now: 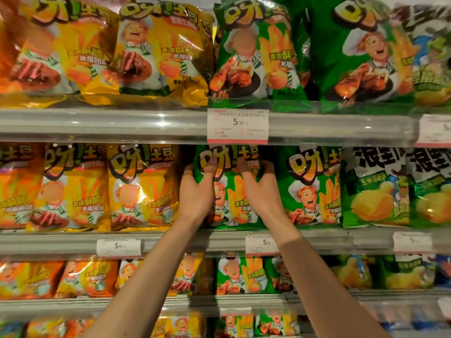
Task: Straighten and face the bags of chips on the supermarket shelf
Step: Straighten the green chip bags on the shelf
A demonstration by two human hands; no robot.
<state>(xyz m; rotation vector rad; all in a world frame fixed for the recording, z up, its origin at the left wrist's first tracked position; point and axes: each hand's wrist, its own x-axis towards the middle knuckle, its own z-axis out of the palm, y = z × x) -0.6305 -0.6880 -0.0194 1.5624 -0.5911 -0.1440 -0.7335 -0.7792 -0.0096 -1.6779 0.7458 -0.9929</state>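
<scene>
A: Which item is being handled?

B: A glossy green foil chip bag with a cartoon chef (228,191) is held upright on the middle grey metal shelf (170,240), between the yellow foil chip bags (142,189) to its left and another green chef bag (308,186) to its right.

A: And the grip?

B: The bag's left edge is grasped by the left hand (196,193) and its right edge by the right hand (264,191), thumbs pressed on the front near the top.

A: How much is judged done?

B: The neighbouring rows are already faced outward and fairly upright. This bag is seemingly mid-adjustment, not yet released. On the top shelf, a large dark green bag (363,52) is tilted and overlapped, so more straightening is probably left. The lower shelves are too blurred to judge.
</scene>
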